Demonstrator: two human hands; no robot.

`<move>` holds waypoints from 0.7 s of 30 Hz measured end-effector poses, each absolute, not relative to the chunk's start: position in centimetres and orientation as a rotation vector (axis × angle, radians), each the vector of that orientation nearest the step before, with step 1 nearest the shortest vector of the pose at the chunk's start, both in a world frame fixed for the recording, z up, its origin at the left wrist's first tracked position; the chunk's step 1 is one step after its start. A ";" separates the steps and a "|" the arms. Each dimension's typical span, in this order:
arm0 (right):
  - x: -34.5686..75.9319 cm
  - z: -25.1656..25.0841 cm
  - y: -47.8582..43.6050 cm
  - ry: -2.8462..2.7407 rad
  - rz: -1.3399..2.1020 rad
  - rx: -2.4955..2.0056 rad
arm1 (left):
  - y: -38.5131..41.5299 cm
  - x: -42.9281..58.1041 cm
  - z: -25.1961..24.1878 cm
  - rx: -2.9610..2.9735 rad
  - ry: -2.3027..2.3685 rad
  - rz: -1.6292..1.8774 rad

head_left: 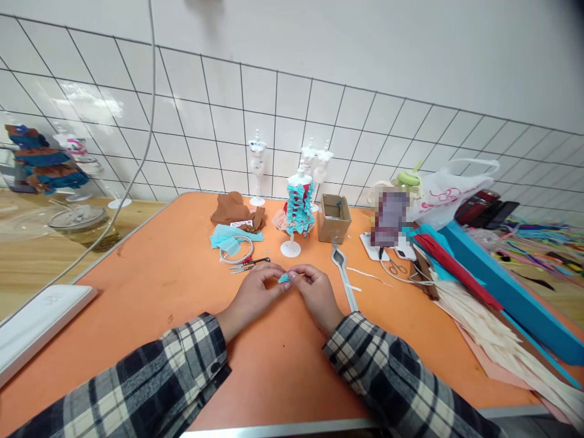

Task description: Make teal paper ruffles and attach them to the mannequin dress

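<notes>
Between my two hands is a small piece of light-blue crepe paper (283,278), pinched at its edges. My left hand (260,286) has thumb and forefinger closed on its left side. On the other side my right hand (314,289) grips it with bent fingers. Just beyond stands a small white mannequin (300,204), dressed in ruffled light-blue and red paper. Left of it lie a roll of tape (236,249), folded light-blue paper (228,237), brown paper (232,210) and dark-handled tweezers (250,263).
A cardboard box (334,228) sits right of the mannequin, with grey strip-like tool (344,277) in front. Scissors (398,267), paper strips (506,334) and a blue roll (515,292) lie to the right. A white device (41,322) rests at the left edge.
</notes>
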State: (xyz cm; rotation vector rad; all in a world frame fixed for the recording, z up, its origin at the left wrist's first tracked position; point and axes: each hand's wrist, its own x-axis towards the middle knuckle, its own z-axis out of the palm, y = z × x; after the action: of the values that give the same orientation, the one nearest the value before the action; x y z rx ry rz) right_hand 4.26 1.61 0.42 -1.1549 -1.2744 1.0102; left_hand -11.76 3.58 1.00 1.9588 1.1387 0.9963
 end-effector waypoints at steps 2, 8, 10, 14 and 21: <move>4.2 0.4 1.5 -1.165 1.176 -1.163 | 3.6 -11.8 1.0 1.953 1.134 0.994; 4.5 0.6 1.0 -1.007 1.493 -1.079 | 3.6 -12.2 1.4 1.887 1.051 0.936; 4.7 0.7 1.0 -1.078 1.451 -1.110 | 3.6 -12.3 1.5 1.863 1.049 0.927; 5.1 0.9 1.1 -1.298 1.169 -1.221 | 3.4 -12.2 1.5 1.839 1.035 0.898; 5.7 0.9 1.2 -1.319 1.382 -1.158 | 3.6 -12.6 1.4 1.791 0.968 0.819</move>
State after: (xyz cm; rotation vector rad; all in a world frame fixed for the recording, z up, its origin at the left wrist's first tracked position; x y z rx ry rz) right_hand 5.75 1.25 0.88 -1.1578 -1.3189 1.3824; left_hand -12.59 3.63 1.35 1.7914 0.9683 0.8188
